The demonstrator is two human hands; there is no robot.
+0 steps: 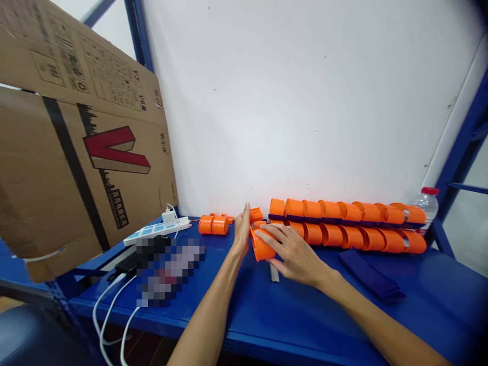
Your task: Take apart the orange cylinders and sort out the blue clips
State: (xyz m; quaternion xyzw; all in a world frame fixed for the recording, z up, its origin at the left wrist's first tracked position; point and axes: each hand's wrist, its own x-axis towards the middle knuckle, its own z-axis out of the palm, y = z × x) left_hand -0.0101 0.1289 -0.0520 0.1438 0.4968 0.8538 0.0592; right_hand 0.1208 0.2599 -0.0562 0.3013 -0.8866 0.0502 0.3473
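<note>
My right hand (295, 251) is wrapped over an orange ring-shaped piece (263, 245) above the middle of the blue table. Upright against the left side of that piece is my left hand (242, 229), its thumb and palm edge showing and its other fingers hidden. Another small orange part (255, 213) shows just behind the hands. Under my right hand a grey metal strip (274, 273) lies on the table. To the right, two stacked rows of orange rings (330, 210) run along the wall. Left of my hands sit two orange cylinders (213, 225).
A folded dark blue cloth (371, 277) lies at the right, and a red-capped bottle (427, 203) stands behind the rows' end. On the left are a white power strip (152, 231), black devices with white cables, a pixelated object and a large cardboard box (84, 137).
</note>
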